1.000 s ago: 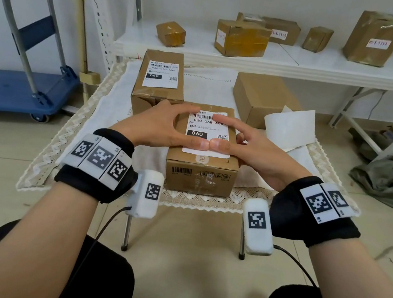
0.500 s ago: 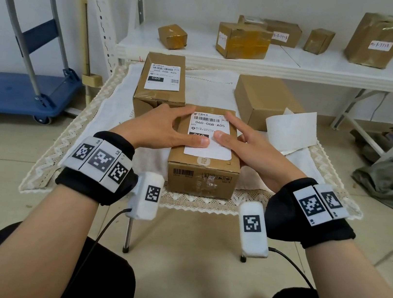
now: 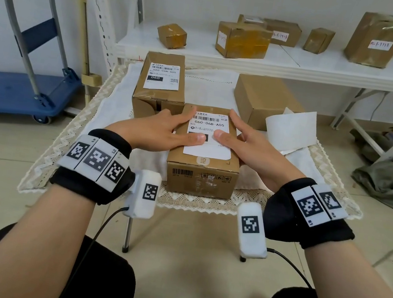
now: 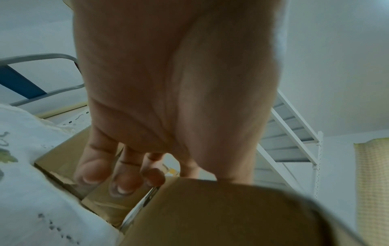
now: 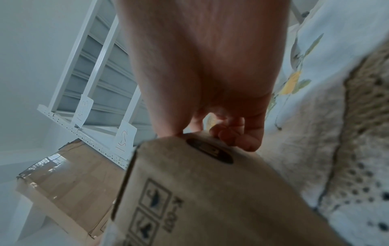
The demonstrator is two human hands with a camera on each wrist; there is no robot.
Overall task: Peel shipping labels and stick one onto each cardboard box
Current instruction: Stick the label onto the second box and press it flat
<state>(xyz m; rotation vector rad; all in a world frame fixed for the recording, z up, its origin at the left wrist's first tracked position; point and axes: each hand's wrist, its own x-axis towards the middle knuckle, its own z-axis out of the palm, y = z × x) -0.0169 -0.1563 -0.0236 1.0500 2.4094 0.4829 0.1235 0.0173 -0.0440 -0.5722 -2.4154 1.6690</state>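
A brown cardboard box (image 3: 201,175) stands at the table's front edge with a white shipping label (image 3: 207,148) on its top. My left hand (image 3: 160,128) lies on the box's left side, thumb flat on the label and index finger along the label's left edge. My right hand (image 3: 242,143) mirrors it on the right, thumb on the label. In the left wrist view my left hand (image 4: 168,99) hangs its outer fingers (image 4: 124,179) over the box (image 4: 210,216). The right wrist view shows my right hand (image 5: 200,66) at the box (image 5: 210,199) edge.
A second labelled box (image 3: 157,102) stands behind on the left, and a plain box (image 3: 261,100) on the right. A white label sheet (image 3: 292,130) lies beside it. The lace-edged tablecloth (image 3: 85,132) covers the small table. Behind are a shelf (image 3: 304,65) with several boxes and a blue trolley (image 3: 15,91).
Both hands have slid outward across the label, from covering its middle to lying along its side edges. The thumbs, touching before, are now a little apart.
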